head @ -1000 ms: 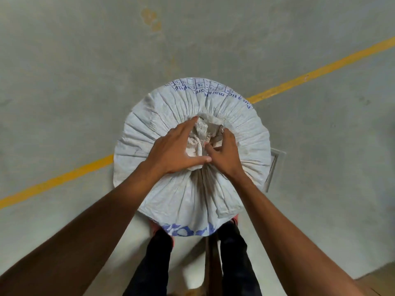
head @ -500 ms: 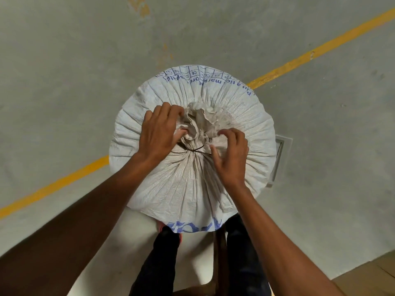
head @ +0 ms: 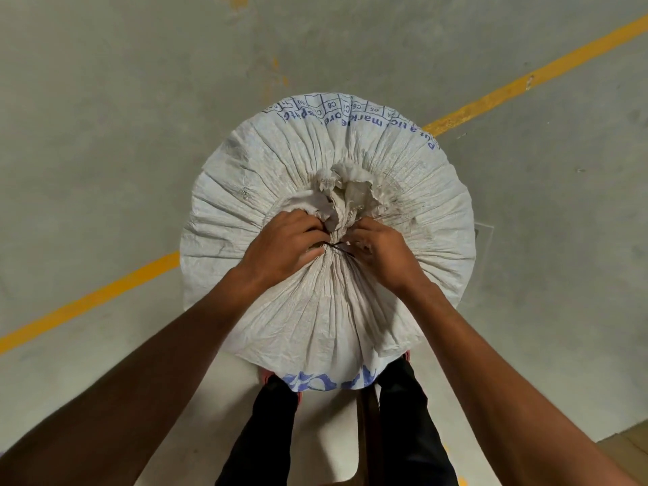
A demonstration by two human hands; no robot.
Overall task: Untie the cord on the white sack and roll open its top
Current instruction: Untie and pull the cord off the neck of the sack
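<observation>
A full white woven sack (head: 326, 310) with blue print stands upright on the floor in front of my legs. Its top is gathered into a crumpled tuft (head: 345, 196), bound at the neck by a thin dark cord (head: 335, 244). My left hand (head: 284, 245) presses against the left side of the neck, fingers curled at the cord. My right hand (head: 380, 252) sits on the right side, fingertips pinching at the cord. Both hands hide much of the knot.
The floor is grey concrete with a diagonal yellow line (head: 105, 296) running behind the sack. A pale square floor plate (head: 482, 247) peeks out at the sack's right. My dark trouser legs (head: 406, 433) stand just below the sack.
Both hands slid down from the tuft to the tied neck and closed in on the cord. The camera moved closer over the sack.
</observation>
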